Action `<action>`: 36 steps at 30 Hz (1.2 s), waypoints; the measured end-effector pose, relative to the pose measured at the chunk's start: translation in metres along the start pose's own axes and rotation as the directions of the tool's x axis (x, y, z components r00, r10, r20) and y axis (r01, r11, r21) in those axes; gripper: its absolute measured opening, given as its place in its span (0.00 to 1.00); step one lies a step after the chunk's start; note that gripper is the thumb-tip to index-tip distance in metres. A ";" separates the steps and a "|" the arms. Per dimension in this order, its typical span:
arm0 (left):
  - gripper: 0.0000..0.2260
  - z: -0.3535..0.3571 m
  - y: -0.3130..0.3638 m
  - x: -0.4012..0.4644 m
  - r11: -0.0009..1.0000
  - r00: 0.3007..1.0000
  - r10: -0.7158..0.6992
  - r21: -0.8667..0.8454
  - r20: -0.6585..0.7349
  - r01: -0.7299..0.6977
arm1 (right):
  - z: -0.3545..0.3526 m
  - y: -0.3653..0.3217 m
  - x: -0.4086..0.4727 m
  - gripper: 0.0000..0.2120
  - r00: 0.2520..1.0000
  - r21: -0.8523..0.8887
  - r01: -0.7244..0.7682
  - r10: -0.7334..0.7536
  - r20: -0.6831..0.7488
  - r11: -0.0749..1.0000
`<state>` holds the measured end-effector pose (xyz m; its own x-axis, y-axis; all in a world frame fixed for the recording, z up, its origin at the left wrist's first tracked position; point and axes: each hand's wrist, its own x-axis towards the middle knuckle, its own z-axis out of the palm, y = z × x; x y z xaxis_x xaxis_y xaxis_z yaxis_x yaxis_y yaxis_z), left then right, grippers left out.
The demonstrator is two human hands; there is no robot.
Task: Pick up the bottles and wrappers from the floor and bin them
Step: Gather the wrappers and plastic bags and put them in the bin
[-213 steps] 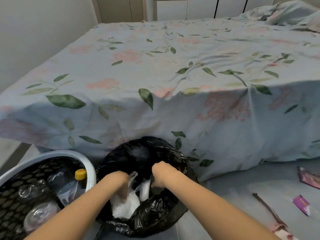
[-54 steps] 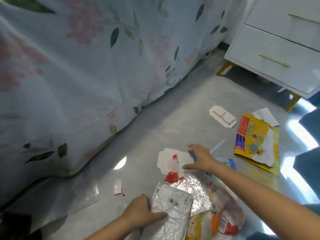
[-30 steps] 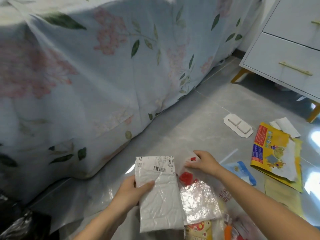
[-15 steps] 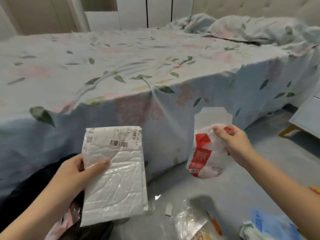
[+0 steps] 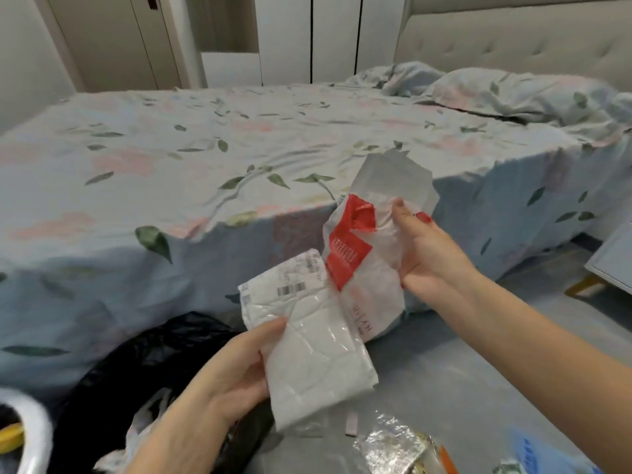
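1. White padded plastic mailer with barcode label (image 5: 309, 340): my left hand (image 5: 225, 381) pinches its lower edge, over the black bin bag (image 5: 150, 357). Light, slippery, I judge.
2. Crumpled red-and-white plastic wrapper (image 5: 366, 265): gripped in my right hand (image 5: 427, 254), beside the mailer. Soft; I would hold mid-body.

White padded mailer (image 5: 307, 340), red-and-white wrapper (image 5: 362, 265), black bin bag (image 5: 143, 364), pale-blue floral bedsheet (image 5: 205, 172)

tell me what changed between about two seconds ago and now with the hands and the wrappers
Both hands have lifted off the floor. The left hand, then pressing the white mailer down, now grips it in the air near the black bin bag. The right hand has picked up the red and white wrapper. The foil wrapper stays on the floor.
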<state>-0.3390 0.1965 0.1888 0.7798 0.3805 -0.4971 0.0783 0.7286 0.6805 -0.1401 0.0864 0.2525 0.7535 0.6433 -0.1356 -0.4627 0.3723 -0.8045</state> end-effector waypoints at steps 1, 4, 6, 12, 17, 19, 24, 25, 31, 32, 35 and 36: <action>0.09 0.001 -0.002 0.005 0.998 0.998 0.032 0.053 -0.060 -0.028 | 0.002 -0.005 0.000 0.24 1.000 0.012 0.027 -0.027 -0.005 1.000; 0.10 -0.007 -0.011 0.019 0.993 0.986 0.060 0.111 -0.158 -0.043 | 0.005 -0.041 0.004 0.32 0.976 0.074 0.216 -0.217 0.000 0.974; 0.12 -0.009 -0.017 0.023 0.998 0.989 0.004 0.068 -0.151 0.007 | 0.014 -0.062 0.001 0.35 0.940 0.131 0.332 -0.340 0.040 0.934; 0.20 0.015 -0.012 0.023 0.974 0.988 -0.115 -0.186 0.100 0.132 | 0.020 0.012 -0.033 0.15 0.981 -0.245 0.074 -0.027 0.191 0.967; 0.34 0.015 -0.011 0.019 0.998 0.967 0.007 -0.070 0.254 0.011 | -0.009 0.063 -0.041 0.09 0.978 -0.606 -0.137 0.203 0.041 0.783; 0.28 0.019 -0.015 0.013 0.987 0.969 0.039 0.140 0.243 -0.075 | -0.011 0.070 -0.043 0.06 0.985 -0.655 -0.081 0.160 0.061 0.751; 0.20 0.009 -0.027 0.016 0.958 0.984 0.173 0.223 0.042 -0.178 | -0.011 0.077 -0.041 0.27 0.990 -0.960 0.104 -0.119 0.075 0.259; 0.20 0.003 -0.024 0.012 0.958 0.982 0.188 0.215 0.027 -0.189 | -0.009 0.077 -0.037 0.36 0.991 -0.972 0.071 -0.129 0.042 0.225; 0.18 -0.063 0.018 -0.033 0.907 0.941 0.309 0.340 -0.139 -0.247 | 0.029 0.117 -0.017 0.52 0.955 -0.733 -0.109 0.276 0.111 0.672; 0.21 -0.079 0.027 -0.042 0.892 0.931 0.325 0.382 -0.169 -0.242 | 0.040 0.131 -0.016 0.51 0.939 -0.680 -0.128 0.309 0.152 0.722; 0.26 -0.127 0.051 -0.061 0.825 0.891 0.373 0.531 -0.257 -0.193 | 0.077 0.180 -0.014 0.31 0.882 -0.567 -0.076 0.321 0.345 0.820; 0.27 -0.141 0.058 -0.063 0.795 0.883 0.386 0.582 -0.267 -0.171 | 0.089 0.198 -0.016 0.25 0.855 -0.511 -0.093 0.332 0.398 0.854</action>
<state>-0.4714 0.2950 0.1839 0.5531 0.7691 -0.3202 0.2904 0.1823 0.9394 -0.2856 0.2091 0.1471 0.3050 0.9401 -0.1525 -0.2266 -0.0839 -0.9704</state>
